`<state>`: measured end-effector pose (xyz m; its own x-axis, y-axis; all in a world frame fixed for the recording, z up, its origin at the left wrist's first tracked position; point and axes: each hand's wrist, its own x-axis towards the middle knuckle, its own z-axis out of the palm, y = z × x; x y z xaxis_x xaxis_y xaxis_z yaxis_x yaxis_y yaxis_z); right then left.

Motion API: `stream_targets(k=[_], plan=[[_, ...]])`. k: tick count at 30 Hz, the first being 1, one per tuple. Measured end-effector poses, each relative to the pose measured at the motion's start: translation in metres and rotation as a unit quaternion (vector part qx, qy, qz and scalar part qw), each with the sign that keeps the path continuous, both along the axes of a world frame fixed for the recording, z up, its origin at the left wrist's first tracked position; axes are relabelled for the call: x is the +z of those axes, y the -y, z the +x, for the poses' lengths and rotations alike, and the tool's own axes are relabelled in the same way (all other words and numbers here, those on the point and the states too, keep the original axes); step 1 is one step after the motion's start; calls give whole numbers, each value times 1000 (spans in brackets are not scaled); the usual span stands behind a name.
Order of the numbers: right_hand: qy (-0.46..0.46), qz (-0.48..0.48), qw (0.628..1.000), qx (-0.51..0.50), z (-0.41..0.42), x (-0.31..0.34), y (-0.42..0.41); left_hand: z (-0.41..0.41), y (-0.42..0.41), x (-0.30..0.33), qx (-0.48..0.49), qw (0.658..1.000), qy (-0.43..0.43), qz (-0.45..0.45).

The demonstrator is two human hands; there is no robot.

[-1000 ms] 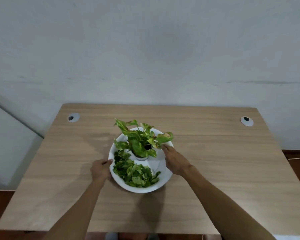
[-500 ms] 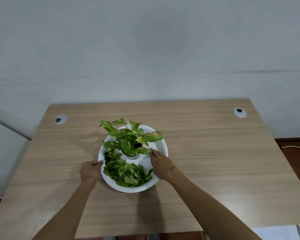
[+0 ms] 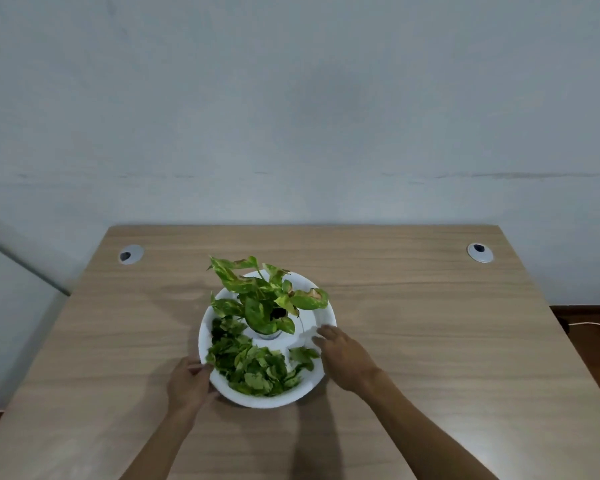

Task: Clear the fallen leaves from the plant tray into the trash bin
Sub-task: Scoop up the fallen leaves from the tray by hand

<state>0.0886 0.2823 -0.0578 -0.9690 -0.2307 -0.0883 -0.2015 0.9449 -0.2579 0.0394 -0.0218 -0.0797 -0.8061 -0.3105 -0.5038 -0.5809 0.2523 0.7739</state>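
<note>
A round white plant tray [image 3: 323,315] sits mid-table with a small potted plant [image 3: 267,299] of green and yellow leaves standing in its centre. A heap of loose green fallen leaves [image 3: 253,362] fills the tray's near and left part. My left hand [image 3: 187,381] grips the tray's near-left rim with its thumb over the edge. My right hand [image 3: 343,358] hovers over the tray's right side with fingers spread and relaxed, holding nothing, just right of the leaf heap. No trash bin is in view.
The tray stands on a wooden table [image 3: 430,341] against a pale wall. Two round cable grommets sit at the back left [image 3: 131,254] and back right [image 3: 479,252]. A white cable [image 3: 593,325] lies on the floor at the right.
My right hand has slid from the tray's far right rim down toward its near right side. My left hand stays on the near-left rim. The camera view shifted slightly.
</note>
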Motion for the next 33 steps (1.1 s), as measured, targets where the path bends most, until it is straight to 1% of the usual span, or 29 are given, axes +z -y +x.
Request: stream_targets(k=[4, 6, 8, 9, 11, 13, 14, 17, 18, 21, 24, 28, 30, 33], plan=[[10, 2, 1000, 20, 13, -9, 4, -20, 4, 4, 7, 1000, -11, 2], [-8, -11, 1000, 25, 24, -7, 11, -38, 10, 0, 1, 999, -20, -27], [-28, -41, 999, 13, 34, -1, 18, -54, 16, -2, -6, 1000, -17, -23], [-24, -66, 998, 4, 38, 0, 22, -62, 17, -2, -8, 1000, -16, -17], [17, -106, 994, -8, 41, 1, 26, -74, 16, 1, -14, 1000, -23, -14], [25, -114, 993, -12, 37, -1, 24, -82, 13, 4, -16, 999, -29, -6], [15, -111, 994, -11, 32, 1, 23, -85, 12, 3, -16, 999, -32, -3], [-31, -66, 997, -8, 4, 3, 20, -87, 12, -2, -3, 999, -40, -3], [-33, -47, 998, -16, -7, 1, 19, -87, 12, -3, 1, 999, -38, 0], [25, 48, 998, -29, -39, -8, 16, -87, 13, -3, 2, 999, -33, 12], [95, 137, 986, -21, -53, -15, 18, -89, 14, -2, -10, 999, -32, 16], [107, 157, 982, -20, -47, -25, 26, -92, 20, -6, -27, 999, -19, -3], [81, 175, 981, -26, -35, -32, 31, -94, 22, -7, -33, 999, -19, -19], [82, 188, 979, -15, -6, -31, 48, -93, 22, -8, -43, 998, -21, -42]])
